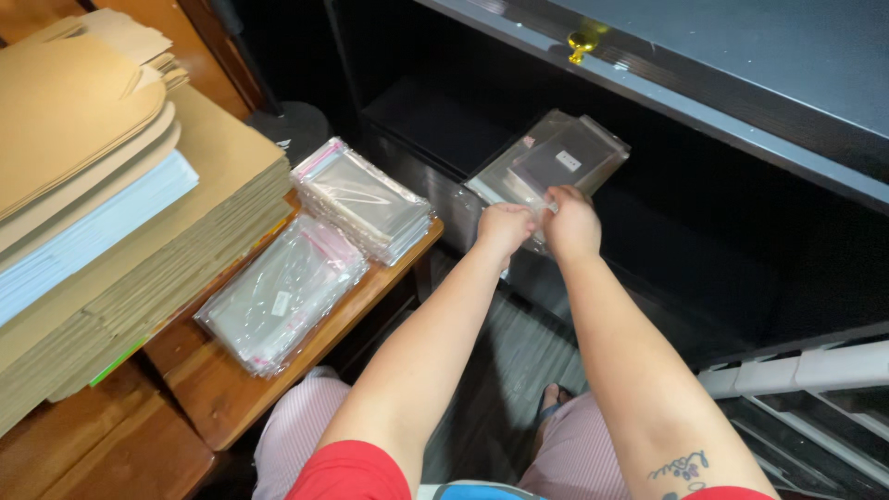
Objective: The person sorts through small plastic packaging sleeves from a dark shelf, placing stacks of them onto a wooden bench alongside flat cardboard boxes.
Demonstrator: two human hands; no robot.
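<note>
From the head camera, looking down, both arms reach forward into a dark open shelf beneath a black cabinet front with a small brass knob. The left hand and the right hand meet side by side at the near edge of a clear plastic sleeve pack, which lies tilted on the shelf ledge with a dark insert and a small white label showing through it. The fingers of both hands are curled and pinch the pack's near edge; the fingertips themselves are hidden behind the knuckles. To the left, on a wooden table, two more stacks of clear bags lie just beside each other, next to a tall pile of flat brown cardboard sheets. Pink striped trousers and a sandalled foot show below.
</note>
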